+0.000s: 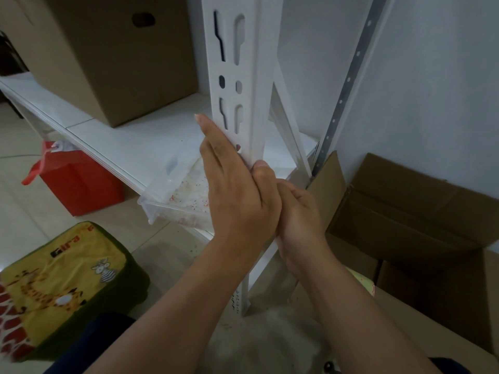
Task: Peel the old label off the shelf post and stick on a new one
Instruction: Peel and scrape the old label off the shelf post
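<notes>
The white metal shelf post (252, 85) with keyhole slots rises through the middle of the view. My left hand (235, 190) lies flat against its left face, fingers straight and pointing up, and a thumb tip rests on the post's front edge. My right hand (299, 220) sits just below and to the right, fingers curled around the post, touching my left hand. No label shows; whatever is on the post under my hands is hidden.
A large cardboard box (116, 55) stands on the white shelf (129, 141). A clear plastic tub (178, 201) sticks out under the shelf, with a red bag (78, 179) and a yellow giraffe-print cushion (62, 287) on the floor. Open cardboard boxes (410, 211) sit right.
</notes>
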`<state>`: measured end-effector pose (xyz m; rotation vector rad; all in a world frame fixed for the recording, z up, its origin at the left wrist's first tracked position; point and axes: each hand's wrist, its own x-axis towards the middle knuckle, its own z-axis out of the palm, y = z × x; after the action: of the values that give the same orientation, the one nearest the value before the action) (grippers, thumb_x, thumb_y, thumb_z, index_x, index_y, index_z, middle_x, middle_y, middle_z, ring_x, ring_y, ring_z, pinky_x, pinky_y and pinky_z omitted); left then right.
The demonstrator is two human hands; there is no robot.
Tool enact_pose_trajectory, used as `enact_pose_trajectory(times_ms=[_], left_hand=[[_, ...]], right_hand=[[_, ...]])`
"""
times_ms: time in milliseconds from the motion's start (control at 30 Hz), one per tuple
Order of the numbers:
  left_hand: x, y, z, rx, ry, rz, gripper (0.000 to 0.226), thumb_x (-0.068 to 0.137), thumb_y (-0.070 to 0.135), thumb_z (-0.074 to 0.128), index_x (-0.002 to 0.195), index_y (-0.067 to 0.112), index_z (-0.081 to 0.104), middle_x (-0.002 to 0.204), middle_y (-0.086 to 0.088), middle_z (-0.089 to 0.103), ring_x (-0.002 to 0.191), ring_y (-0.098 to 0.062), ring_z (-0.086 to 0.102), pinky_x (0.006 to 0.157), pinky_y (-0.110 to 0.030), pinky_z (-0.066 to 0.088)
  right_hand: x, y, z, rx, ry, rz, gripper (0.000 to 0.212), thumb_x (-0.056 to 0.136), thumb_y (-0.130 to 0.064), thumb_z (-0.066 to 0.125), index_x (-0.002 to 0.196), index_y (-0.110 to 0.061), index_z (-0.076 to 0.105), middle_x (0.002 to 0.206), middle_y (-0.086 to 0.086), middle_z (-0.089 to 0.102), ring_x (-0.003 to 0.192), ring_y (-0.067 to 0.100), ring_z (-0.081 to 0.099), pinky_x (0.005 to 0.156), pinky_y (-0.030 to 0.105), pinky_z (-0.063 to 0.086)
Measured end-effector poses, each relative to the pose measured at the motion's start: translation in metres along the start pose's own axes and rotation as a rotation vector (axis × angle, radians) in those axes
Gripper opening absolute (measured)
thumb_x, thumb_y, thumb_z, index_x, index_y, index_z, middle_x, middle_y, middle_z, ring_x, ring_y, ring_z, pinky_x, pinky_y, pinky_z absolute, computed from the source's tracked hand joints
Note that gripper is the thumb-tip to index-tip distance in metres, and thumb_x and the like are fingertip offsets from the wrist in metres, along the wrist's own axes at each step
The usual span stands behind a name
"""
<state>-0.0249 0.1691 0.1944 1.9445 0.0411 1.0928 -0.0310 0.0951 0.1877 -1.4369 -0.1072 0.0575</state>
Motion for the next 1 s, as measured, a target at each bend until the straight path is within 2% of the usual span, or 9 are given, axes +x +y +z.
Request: enact_pose_trajectory(times_ms=[133,233,400,500,667,900,1000], left_hand=[[-0.0003,-0.0011,-0.0001,0.003,-0.003,0.003,0.076,0.093,0.029,0.033,0.153,-0.001,-0.003,0.128,-0.013,0.039,0.09,-0.009,0.043,0.07,-0.021,0.048],[0.0,-0.0007,0.0003,-0.002,-0.006,-0.003,0.075,0.093,0.028,0.032,0.153,-0.001,-0.002,0.128,-0.014,0.039,0.091,-0.009,0.042,0.071,-0.022,0.049],[-0.0003,-0.0007,0.0008,-0.002,-0.017,0.0,0.076,0.091,0.024,0.033,0.152,-0.003,-0.003,0.127,-0.016,0.039,0.092,-0.01,0.042,0.071,-0.023,0.049],[-0.0008,-0.0015,0.0005,-0.001,-0.01,0.0,0.076,0.091,0.025,0.033,0.153,-0.003,-0.003,0.124,-0.015,0.039,0.088,-0.007,0.04,0.068,-0.018,0.045],[-0.0009,-0.0008,0.0019,-0.022,0.014,0.005,0.075,0.093,0.028,0.032,0.153,0.0,-0.003,0.116,0.001,0.033,0.086,-0.002,0.04,0.066,-0.012,0.042],[-0.0009,0.0003,0.0006,-0.036,0.032,0.002,0.072,0.094,0.028,0.03,0.154,0.002,-0.002,0.115,0.006,0.03,0.09,-0.005,0.041,0.067,-0.014,0.042],[-0.0013,0.0014,0.0003,-0.031,0.022,0.002,0.074,0.092,0.025,0.031,0.153,0.0,-0.002,0.115,0.001,0.034,0.085,-0.004,0.039,0.066,-0.013,0.04]], right_hand=[[-0.0002,0.0002,0.0001,0.022,-0.011,0.01,0.038,0.098,-0.02,0.045,0.074,-0.022,0.075,0.082,0.009,0.073,0.078,0.022,0.069,0.069,0.035,0.059],[-0.0006,0.0014,-0.0007,0.039,-0.022,0.019,0.035,0.098,-0.021,0.044,0.083,-0.016,0.075,0.088,0.014,0.072,0.089,0.032,0.068,0.077,0.044,0.057],[-0.0018,0.0021,-0.0033,0.058,-0.032,0.039,0.034,0.099,-0.02,0.042,0.088,-0.011,0.074,0.092,0.016,0.072,0.094,0.035,0.066,0.082,0.046,0.056],[-0.0033,0.0008,-0.0034,0.066,-0.035,0.035,0.037,0.098,-0.02,0.042,0.083,-0.013,0.074,0.09,0.017,0.071,0.092,0.033,0.066,0.08,0.042,0.056],[-0.0048,-0.0009,-0.0034,0.081,-0.048,0.04,0.041,0.098,-0.021,0.042,0.073,-0.021,0.075,0.082,0.006,0.073,0.081,0.02,0.067,0.071,0.029,0.057],[-0.0048,-0.0007,-0.0036,0.106,-0.051,0.033,0.037,0.098,-0.02,0.042,0.082,-0.013,0.074,0.09,0.016,0.071,0.091,0.029,0.066,0.076,0.035,0.057],[-0.005,0.0,-0.0039,0.103,-0.05,0.034,0.038,0.098,-0.02,0.041,0.081,-0.014,0.074,0.09,0.016,0.071,0.092,0.031,0.067,0.079,0.039,0.056]])
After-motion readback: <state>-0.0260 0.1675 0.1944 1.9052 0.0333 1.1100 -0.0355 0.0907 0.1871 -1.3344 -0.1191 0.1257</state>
